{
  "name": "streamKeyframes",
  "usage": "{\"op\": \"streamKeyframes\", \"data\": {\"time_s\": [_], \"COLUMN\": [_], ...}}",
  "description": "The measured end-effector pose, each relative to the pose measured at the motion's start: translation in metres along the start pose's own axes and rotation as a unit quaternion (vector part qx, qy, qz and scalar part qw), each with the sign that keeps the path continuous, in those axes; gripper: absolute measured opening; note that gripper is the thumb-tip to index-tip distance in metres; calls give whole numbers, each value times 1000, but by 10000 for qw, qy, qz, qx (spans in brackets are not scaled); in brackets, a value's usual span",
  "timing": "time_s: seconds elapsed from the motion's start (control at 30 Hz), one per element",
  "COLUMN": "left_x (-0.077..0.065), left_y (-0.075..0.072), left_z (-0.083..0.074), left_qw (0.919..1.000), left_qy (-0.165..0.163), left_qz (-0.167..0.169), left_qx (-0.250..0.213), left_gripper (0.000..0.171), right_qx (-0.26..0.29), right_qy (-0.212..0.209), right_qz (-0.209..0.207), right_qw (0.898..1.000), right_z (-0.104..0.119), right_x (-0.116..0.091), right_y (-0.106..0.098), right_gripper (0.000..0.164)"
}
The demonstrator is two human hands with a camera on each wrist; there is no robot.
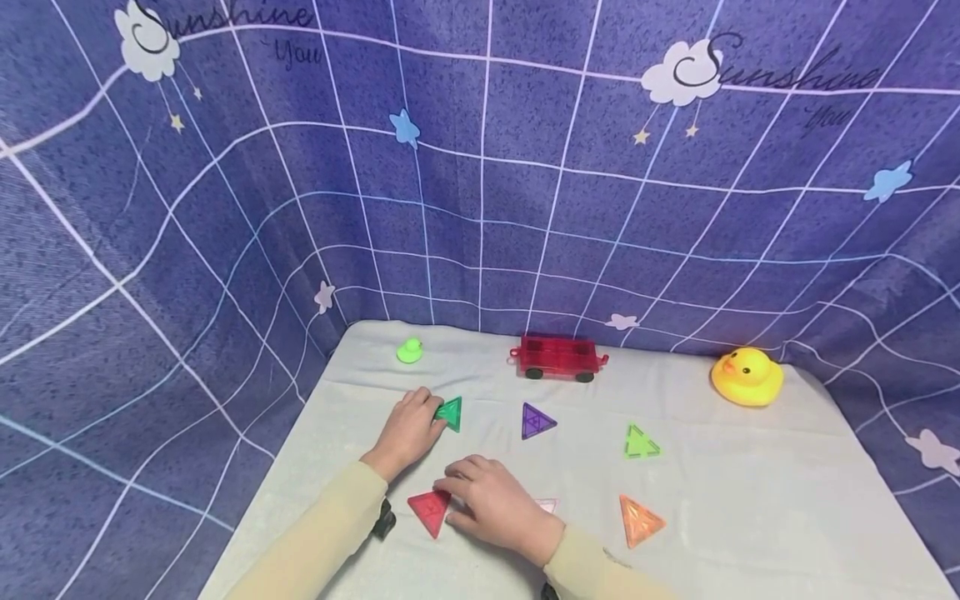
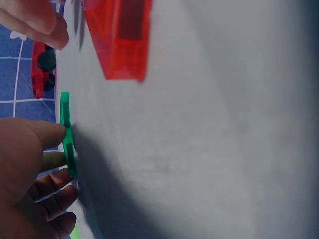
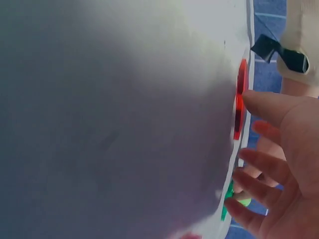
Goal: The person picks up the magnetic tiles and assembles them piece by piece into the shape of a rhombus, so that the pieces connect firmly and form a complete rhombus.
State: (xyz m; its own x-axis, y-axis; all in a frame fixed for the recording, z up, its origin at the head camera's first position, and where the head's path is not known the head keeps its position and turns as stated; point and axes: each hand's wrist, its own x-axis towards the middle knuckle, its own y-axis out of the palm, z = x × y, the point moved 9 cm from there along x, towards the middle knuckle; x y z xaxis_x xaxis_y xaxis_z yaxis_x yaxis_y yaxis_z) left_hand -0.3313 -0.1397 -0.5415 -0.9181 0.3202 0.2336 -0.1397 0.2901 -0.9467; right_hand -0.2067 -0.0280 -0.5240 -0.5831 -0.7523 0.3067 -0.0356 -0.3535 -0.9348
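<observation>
My left hand (image 1: 408, 429) pinches a green triangular magnetic tile (image 1: 452, 413) between thumb and fingers, low over the table; the left wrist view shows this tile (image 2: 68, 137) edge-on. Closer to me, my right hand (image 1: 498, 504) holds a red triangular magnetic tile (image 1: 429, 510) at its right side by thumb and index finger. In the right wrist view the thumb touches the red tile (image 3: 240, 99), while the other fingers are spread. A pale pink tile (image 1: 549, 505) is partly hidden behind the right hand. Right of the green tile lies a purple triangular tile (image 1: 535, 422).
A light green triangle tile (image 1: 641, 443) and an orange one (image 1: 640, 522) lie to the right. Along the back stand a small green duck (image 1: 409, 351), a red wheeled car base (image 1: 558, 358) and a yellow duck (image 1: 747, 377). A blue patterned curtain (image 1: 525, 208) surrounds the white-covered table (image 1: 787, 500).
</observation>
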Motion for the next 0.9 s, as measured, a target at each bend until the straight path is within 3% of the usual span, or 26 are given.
{"op": "streamKeyframes", "data": {"time_s": [0.17, 0.33, 0.67, 0.9], "left_x": [1, 2, 3, 2], "left_y": [2, 4, 1, 1], "left_z": [1, 3, 6, 8], "left_qw": [10000, 9999, 9992, 9976], "left_qy": [-29, -36, -127, -209], "left_qz": [51, 72, 84, 143], "left_qx": [-42, -113, -379, -638], "left_gripper": [35, 34, 33, 32], "right_qx": [-196, -267, -299, -500], "right_qy": [-494, -686, -633, -413], "right_qz": [51, 60, 35, -288], "right_qw": [9986, 9973, 9975, 9975], "right_z": [14, 20, 20, 14], "right_x": [6, 7, 8, 7], "right_y": [9, 14, 14, 9], "right_gripper": [35, 32, 29, 22]}}
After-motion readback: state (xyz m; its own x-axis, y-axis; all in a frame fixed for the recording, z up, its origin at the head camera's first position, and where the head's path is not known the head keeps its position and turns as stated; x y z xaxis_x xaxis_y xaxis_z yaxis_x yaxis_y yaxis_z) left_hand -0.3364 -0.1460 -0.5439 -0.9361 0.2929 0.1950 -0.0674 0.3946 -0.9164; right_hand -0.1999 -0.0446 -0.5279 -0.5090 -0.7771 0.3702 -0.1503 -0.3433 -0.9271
